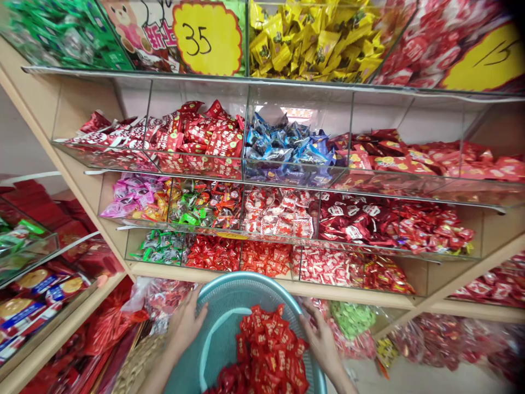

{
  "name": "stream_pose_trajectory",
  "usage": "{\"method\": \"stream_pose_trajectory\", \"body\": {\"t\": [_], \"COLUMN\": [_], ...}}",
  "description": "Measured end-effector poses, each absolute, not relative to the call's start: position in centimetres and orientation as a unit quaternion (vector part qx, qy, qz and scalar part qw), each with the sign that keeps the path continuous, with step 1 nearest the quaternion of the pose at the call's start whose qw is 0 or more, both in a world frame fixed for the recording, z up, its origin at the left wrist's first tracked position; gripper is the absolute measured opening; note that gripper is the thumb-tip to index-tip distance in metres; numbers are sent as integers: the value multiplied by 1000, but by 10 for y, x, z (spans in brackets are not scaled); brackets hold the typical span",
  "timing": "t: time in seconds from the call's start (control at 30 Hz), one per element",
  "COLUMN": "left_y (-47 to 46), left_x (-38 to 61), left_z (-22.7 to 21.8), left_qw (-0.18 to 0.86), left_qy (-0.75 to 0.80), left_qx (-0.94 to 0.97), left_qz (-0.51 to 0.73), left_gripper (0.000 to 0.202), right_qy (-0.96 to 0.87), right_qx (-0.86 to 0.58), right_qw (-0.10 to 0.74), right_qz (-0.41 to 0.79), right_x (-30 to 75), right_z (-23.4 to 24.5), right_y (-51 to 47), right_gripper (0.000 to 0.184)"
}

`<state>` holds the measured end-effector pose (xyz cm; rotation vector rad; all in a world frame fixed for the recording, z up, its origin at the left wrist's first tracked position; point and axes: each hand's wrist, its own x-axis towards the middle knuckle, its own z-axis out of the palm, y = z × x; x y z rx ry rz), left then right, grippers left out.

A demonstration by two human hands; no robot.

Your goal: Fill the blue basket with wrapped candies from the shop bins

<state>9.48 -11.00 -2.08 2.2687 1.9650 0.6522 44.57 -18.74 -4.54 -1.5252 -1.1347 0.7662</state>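
A round teal plastic basket sits low in the middle of the view, holding a heap of red wrapped candies. My left hand grips the basket's left rim with its fingers curled over the edge. On the right rim, my right hand holds the basket the same way. A pale handle band lies inside the basket beside the candies.
Wooden shelves with clear plastic bins rise in front: red packets, blue packets, pink ones, green ones, yellow ones. A yellow price sign reads 35. Bagged sweets lie on the floor below.
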Motion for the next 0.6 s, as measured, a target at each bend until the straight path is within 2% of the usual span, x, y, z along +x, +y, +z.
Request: {"method": "stream_pose_trajectory", "body": {"t": [0.1, 0.27, 0.43, 0.6], "left_y": [-113, -143, -178, -175], "left_x": [77, 54, 48, 52], "left_z": [-19, -41, -64, -60], "left_qw": [110, 114, 82, 92], "left_qy": [623, 637, 680, 679], "left_qx": [748, 726, 683, 683], "left_qz": [201, 234, 253, 253], "left_gripper": [48, 53, 58, 55], "right_qy": [-376, -272, -270, -276], "right_qx": [-632, -647, -648, -678], "right_qw": [526, 502, 485, 496], "right_qz": [428, 505, 522, 467], "right_x": [446, 441, 449, 458], "right_z": [-52, -56, -66, -78], "right_y": [-195, -209, -214, -227], "right_gripper": [54, 52, 50, 45]}}
